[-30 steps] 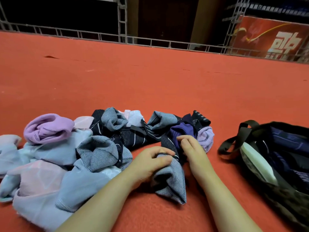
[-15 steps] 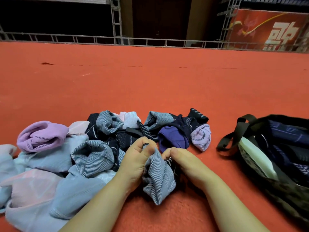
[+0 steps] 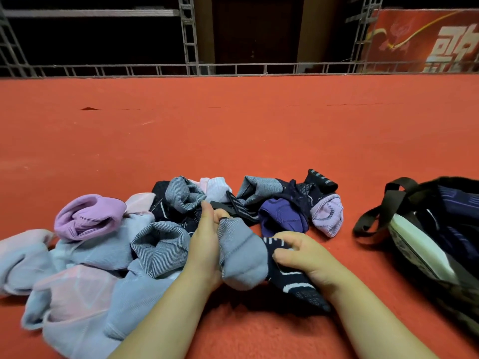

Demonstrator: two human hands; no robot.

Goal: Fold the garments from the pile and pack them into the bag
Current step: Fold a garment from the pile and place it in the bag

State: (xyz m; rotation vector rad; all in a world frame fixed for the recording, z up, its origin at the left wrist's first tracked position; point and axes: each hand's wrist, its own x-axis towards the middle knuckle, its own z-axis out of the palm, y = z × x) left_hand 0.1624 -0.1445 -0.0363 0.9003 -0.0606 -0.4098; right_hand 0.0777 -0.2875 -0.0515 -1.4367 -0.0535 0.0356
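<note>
Socks now pulled off the pile (image 3: 108, 244). Left hand (image 3: 204, 252) holds grey sock (image 3: 241, 257), right hand (image 3: 303, 255) grips navy one (image 3: 293, 281). Folding starts; bag (image 3: 440, 229) waits at right.

Two bare forearms, bare hands (image 3: 259, 255), no sleeves visible

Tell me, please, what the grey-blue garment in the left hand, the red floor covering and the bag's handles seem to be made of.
Grey-blue garment: apparently a soft knit, matte; fine ribbing and a stitched seam show.
Red floor covering: probably felt-like carpet, matte; its surface looks fuzzy near the arms.
Bag's handles: seemingly flat woven webbing, dark and dull; they curl like a limp strap.
</note>
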